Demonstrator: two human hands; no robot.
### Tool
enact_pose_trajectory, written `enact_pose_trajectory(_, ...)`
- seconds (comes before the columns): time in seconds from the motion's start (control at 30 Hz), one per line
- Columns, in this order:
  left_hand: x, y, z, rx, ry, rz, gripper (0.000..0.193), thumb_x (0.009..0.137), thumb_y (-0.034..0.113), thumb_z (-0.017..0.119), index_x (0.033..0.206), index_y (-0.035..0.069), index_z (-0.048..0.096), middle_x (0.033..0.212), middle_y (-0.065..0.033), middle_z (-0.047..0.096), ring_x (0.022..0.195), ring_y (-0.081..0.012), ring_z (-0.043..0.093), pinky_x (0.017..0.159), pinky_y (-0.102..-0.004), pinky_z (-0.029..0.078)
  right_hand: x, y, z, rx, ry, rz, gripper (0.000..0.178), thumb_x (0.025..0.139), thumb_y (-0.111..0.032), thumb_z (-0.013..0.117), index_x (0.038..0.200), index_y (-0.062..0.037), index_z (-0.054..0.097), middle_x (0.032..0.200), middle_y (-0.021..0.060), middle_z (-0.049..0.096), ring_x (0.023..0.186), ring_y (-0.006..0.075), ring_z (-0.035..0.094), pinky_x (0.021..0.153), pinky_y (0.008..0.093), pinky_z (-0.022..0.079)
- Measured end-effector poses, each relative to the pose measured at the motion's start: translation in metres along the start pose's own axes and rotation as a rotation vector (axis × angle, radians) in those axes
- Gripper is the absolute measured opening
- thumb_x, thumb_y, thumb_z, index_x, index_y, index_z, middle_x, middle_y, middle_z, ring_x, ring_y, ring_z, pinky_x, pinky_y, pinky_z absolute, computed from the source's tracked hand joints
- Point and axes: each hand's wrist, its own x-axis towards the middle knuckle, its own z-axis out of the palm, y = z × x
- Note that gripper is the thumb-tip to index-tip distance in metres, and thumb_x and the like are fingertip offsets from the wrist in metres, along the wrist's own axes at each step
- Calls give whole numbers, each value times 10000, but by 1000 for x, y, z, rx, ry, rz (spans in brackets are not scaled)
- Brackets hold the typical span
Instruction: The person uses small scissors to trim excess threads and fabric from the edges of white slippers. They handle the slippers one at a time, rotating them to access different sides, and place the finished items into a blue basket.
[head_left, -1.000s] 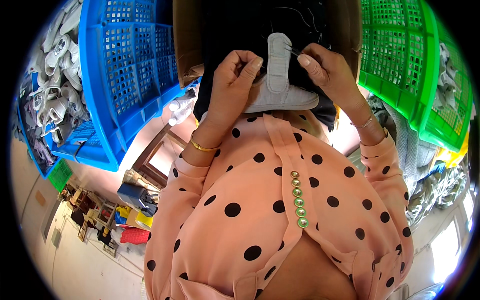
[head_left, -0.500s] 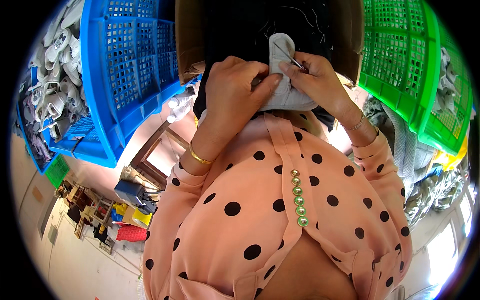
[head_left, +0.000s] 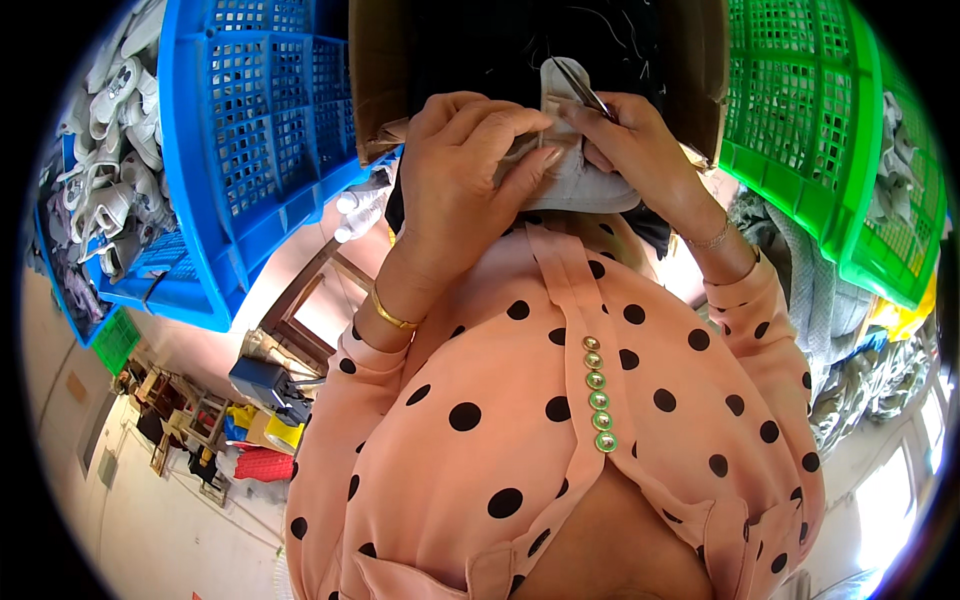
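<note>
A pale grey-white fabric shoe upper [head_left: 588, 185] lies over my dark lap, its narrow end pointing away from me. My left hand [head_left: 470, 165] grips its left edge, with thumb and forefinger curled against the fabric and a gap between their tips. My right hand [head_left: 645, 150] is closed around small metal scissors [head_left: 592, 98]. Their blades slant up and left across the narrow end of the upper. The right fingers also press the upper's right side. Their handles are mostly hidden in my palm.
A blue plastic crate [head_left: 265, 130] stands at left, with many pale shoe uppers [head_left: 120, 150] beyond it. A green crate [head_left: 800, 120] stands at right. Cardboard walls [head_left: 695, 75] flank the dark cloth [head_left: 470, 50], which carries loose threads. Grey fabric [head_left: 810, 290] piles up at right.
My left hand has risen slightly and its thumb and forefinger have spread apart. The scissors have shifted up, showing more of their blades. The upper has moved a little away from me.
</note>
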Motion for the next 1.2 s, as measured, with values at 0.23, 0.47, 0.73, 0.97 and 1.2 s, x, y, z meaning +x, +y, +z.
enact_pose_trajectory(0.23, -6, 0, 20, -38, -97, 77, 254, 720, 112, 802, 956, 137, 712, 974, -19, 639, 908, -234, 577, 709, -321, 502, 10, 3, -1, -18, -28, -29, 368, 946, -308, 576, 725, -15, 599, 548, 13, 535, 490, 75, 465, 495, 228, 390)
enact_pose_trajectory(0.47, 5, 0, 20, -49, -184, -9, 196, 761, 167, 753, 953, 163, 715, 964, 5, 624, 895, -213, 574, 704, -321, 507, 20, 10, -16, 32, -192, 58, 347, 945, -323, 594, 753, -35, 625, 541, -35, 469, 475, 45, 390, 456, 216, 320)
enact_pose_trajectory(0.73, 4, 2, 14, -3, -247, 210, 245, 693, 87, 735, 928, 155, 722, 919, 15, 624, 861, -200, 596, 713, -311, 516, 15, 23, -11, 297, -214, 174, 277, 922, -249, 581, 723, -57, 596, 533, -64, 407, 435, 31, 305, 399, 216, 206)
enact_pose_trajectory(0.97, 6, 7, 31, -118, -136, 299, 183, 718, 84, 737, 890, 92, 675, 874, -29, 627, 812, -208, 594, 672, -282, 507, -12, 13, -13, 399, -223, 325, 257, 901, -223, 566, 732, -32, 602, 493, -74, 345, 407, 29, 262, 391, 224, 168)
enact_pose_trajectory(1.2, -6, 0, 35, -848, -149, -522, 136, 953, 131, 616, 992, 0, 619, 861, -32, 644, 809, -75, 588, 712, -225, 495, -32, 11, -18, 360, -177, 244, 334, 898, -274, 547, 752, 10, 644, 466, -49, 348, 401, 43, 263, 397, 238, 174)
